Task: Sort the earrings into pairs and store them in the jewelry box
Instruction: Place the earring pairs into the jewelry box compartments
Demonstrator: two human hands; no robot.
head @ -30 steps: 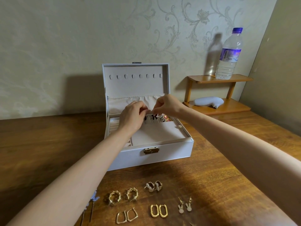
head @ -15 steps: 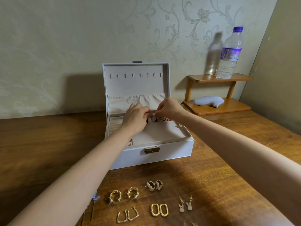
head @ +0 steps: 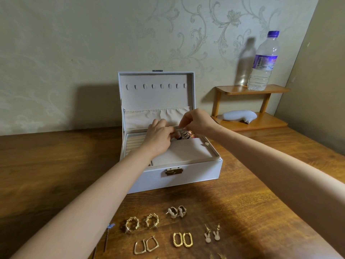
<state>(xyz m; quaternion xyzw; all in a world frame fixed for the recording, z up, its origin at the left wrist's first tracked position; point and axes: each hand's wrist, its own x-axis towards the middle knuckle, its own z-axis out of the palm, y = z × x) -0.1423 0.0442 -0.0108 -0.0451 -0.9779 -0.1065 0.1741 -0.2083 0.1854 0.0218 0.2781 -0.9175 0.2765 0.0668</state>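
A white jewelry box (head: 186, 176) stands open on the wooden table, lid upright. My left hand (head: 158, 137) reaches into its rear section, fingers curled over small earrings (head: 184, 135) stored there. My right hand (head: 196, 122) hovers just above the same spot and pinches something small; what it is I cannot make out. On the table in front lie paired earrings: beaded gold hoops (head: 141, 223), cream folded ones (head: 176, 212), squarish gold hoops (head: 146, 246), oval gold links (head: 182, 239) and rabbit-shaped studs (head: 211, 234).
A water bottle (head: 264, 62) stands on a small wooden shelf (head: 252, 89) at the back right, with a white object (head: 239, 116) on its lower tier. A blue-tipped pin (head: 108, 236) lies by my left forearm. The wall stands right behind the box.
Both hands stayed over the rear of the box. My right hand has lifted slightly, and my left fingers have pushed further in among the stored earrings.
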